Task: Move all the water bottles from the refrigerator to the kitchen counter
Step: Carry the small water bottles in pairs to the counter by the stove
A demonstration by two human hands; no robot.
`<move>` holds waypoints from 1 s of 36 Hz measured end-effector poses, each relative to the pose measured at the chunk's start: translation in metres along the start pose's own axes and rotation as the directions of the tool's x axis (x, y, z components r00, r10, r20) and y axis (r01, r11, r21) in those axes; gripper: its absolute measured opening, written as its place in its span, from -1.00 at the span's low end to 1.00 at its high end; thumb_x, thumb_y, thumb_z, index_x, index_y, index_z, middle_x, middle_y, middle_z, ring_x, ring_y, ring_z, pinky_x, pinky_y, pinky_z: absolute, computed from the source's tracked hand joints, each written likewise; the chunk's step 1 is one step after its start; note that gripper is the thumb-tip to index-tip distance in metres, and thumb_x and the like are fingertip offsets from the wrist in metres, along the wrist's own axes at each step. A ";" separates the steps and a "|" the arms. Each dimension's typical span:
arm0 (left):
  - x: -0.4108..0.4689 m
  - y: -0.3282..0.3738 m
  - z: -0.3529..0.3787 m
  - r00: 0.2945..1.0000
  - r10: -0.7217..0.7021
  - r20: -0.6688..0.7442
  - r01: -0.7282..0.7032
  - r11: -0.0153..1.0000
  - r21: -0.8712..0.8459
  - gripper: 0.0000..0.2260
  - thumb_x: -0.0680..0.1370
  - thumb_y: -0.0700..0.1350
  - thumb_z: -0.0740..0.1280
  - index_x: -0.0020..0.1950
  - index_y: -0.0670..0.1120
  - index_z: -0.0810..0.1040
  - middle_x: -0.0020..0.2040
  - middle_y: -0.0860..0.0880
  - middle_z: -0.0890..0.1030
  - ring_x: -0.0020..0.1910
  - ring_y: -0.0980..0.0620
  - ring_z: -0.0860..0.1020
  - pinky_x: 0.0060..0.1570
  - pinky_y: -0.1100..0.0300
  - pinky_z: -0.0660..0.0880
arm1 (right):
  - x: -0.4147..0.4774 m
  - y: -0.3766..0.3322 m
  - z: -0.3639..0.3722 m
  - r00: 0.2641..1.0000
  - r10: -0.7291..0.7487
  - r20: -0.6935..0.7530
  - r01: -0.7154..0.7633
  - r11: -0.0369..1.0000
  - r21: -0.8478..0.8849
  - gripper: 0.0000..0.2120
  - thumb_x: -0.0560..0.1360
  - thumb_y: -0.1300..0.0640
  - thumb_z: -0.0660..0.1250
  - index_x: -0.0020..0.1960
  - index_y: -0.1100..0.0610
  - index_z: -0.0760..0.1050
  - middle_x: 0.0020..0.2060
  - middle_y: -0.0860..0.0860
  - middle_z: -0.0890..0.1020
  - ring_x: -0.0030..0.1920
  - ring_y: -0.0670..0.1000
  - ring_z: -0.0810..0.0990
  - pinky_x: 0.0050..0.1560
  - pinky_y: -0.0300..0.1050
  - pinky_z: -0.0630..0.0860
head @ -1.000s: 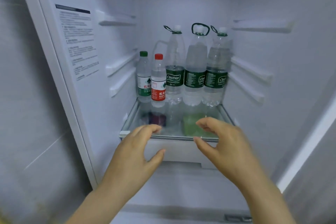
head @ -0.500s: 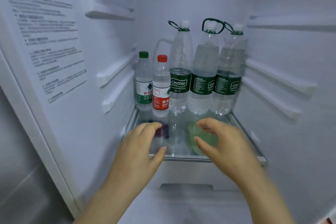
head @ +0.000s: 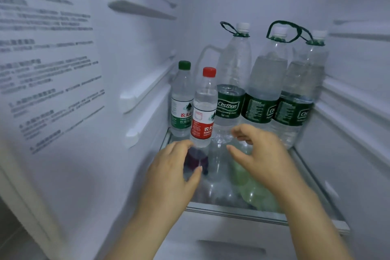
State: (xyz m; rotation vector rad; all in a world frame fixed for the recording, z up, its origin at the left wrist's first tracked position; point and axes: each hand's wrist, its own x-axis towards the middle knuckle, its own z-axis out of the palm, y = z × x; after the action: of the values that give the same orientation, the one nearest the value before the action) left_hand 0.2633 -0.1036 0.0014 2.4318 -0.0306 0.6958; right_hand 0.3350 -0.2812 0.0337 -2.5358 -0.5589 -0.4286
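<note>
Several water bottles stand at the back of a glass shelf (head: pixel 236 209) inside the open refrigerator. On the left are a small green-capped bottle (head: pixel 182 99) and a small red-capped bottle (head: pixel 204 110). To their right stand three tall green-labelled bottles (head: pixel 232 82) (head: pixel 264 88) (head: pixel 299 95) with carry loops. My left hand (head: pixel 171 177) hovers over the shelf just in front of the red-capped bottle, fingers apart and empty. My right hand (head: pixel 261 154) is spread open in front of the tall bottles, touching none.
The refrigerator's left wall (head: pixel 135 69) carries shelf rails and a printed label sheet (head: pixel 46 65). Rails also line the right wall (head: pixel 354 107). Through the glass shelf, green and dark items show blurred in the drawer (head: pixel 228 243) below.
Both hands have reached further into the refrigerator, from the shelf's front edge to just before the bottles. The view has moved closer in.
</note>
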 end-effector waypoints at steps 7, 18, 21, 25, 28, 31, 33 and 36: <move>0.020 -0.001 0.004 0.999 -0.045 -0.012 0.045 0.997 0.066 -0.57 0.48 -0.01 0.38 0.34 0.08 0.40 0.25 0.18 0.46 0.23 0.17 0.42 0.07 0.44 0.21 | 0.046 0.000 -0.006 0.993 -0.103 -0.060 0.102 0.995 -0.012 -0.58 0.45 0.03 0.40 0.28 0.06 0.47 0.17 -0.06 0.60 0.16 -0.07 0.55 0.22 -0.06 0.49; 0.063 0.011 0.003 0.992 -0.023 -0.127 0.035 0.995 0.089 -0.55 0.51 0.01 0.34 0.39 0.08 0.34 0.30 0.17 0.43 0.25 0.18 0.40 0.11 0.38 0.23 | 0.111 -0.009 -0.022 0.965 -0.246 -0.092 0.242 0.968 -0.062 -0.43 0.48 -0.02 0.37 0.42 0.07 0.29 0.31 0.00 0.48 0.25 -0.01 0.48 0.20 -0.07 0.44; 0.071 0.012 0.002 0.989 -0.014 -0.151 0.029 0.995 0.097 -0.55 0.51 0.01 0.35 0.38 0.08 0.35 0.28 0.17 0.45 0.23 0.17 0.40 0.12 0.36 0.26 | 0.123 -0.010 -0.019 0.955 -0.284 -0.079 0.279 0.958 -0.069 -0.33 0.46 -0.04 0.39 0.47 0.05 0.20 0.38 0.00 0.40 0.32 -0.01 0.42 0.27 -0.06 0.42; 0.084 0.011 0.000 0.984 -0.017 -0.178 0.037 0.993 0.109 -0.57 0.49 0.00 0.36 0.34 0.05 0.38 0.22 0.12 0.47 0.19 0.13 0.43 0.13 0.29 0.33 | 0.135 -0.014 -0.017 0.946 -0.324 -0.021 0.321 0.944 -0.076 -0.22 0.45 -0.07 0.38 0.53 0.07 0.09 0.44 0.01 0.30 0.33 0.01 0.38 0.28 -0.08 0.36; 0.093 0.008 -0.001 0.980 -0.021 -0.199 0.045 0.992 0.115 -0.56 0.48 -0.04 0.37 0.34 -0.01 0.39 0.24 0.06 0.48 0.22 0.06 0.44 0.20 0.15 0.40 | 0.139 -0.016 -0.015 0.931 -0.363 0.037 0.365 0.924 -0.116 -0.22 0.44 -0.09 0.38 0.53 0.06 0.09 0.42 0.00 0.30 0.31 0.01 0.40 0.26 -0.09 0.38; 0.100 0.006 -0.002 0.978 -0.029 -0.207 0.052 0.993 0.106 -0.54 0.48 -0.04 0.37 0.36 -0.02 0.38 0.28 0.05 0.46 0.25 0.05 0.42 0.23 0.11 0.40 | 0.141 -0.013 -0.013 0.924 -0.381 0.040 0.383 0.914 -0.134 -0.25 0.44 -0.07 0.39 0.51 0.05 0.13 0.40 -0.02 0.32 0.28 0.01 0.42 0.23 -0.07 0.41; 0.106 0.005 -0.002 0.976 -0.028 -0.214 0.051 0.994 0.101 -0.52 0.49 -0.05 0.37 0.38 -0.02 0.36 0.31 0.03 0.44 0.28 0.05 0.41 0.25 0.15 0.37 | 0.139 -0.011 -0.012 0.922 -0.387 0.028 0.388 0.913 -0.128 -0.26 0.44 -0.05 0.39 0.51 0.03 0.13 0.40 -0.02 0.32 0.28 0.00 0.42 0.22 -0.09 0.42; 0.117 0.003 -0.003 0.975 -0.012 -0.222 0.038 0.993 0.111 -0.51 0.49 -0.08 0.38 0.39 -0.06 0.35 0.31 -0.01 0.43 0.29 0.04 0.40 0.20 0.26 0.29 | 0.136 -0.008 -0.009 0.917 -0.399 -0.003 0.396 0.911 -0.116 -0.25 0.44 -0.02 0.40 0.51 0.02 0.12 0.41 -0.02 0.31 0.29 0.00 0.42 0.22 -0.07 0.44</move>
State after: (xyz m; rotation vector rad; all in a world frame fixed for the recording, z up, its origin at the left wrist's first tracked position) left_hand 0.3626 -0.0887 0.0626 2.4432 0.1322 0.9771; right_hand 0.4471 -0.2389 0.0985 -2.5128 -1.0778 -0.6539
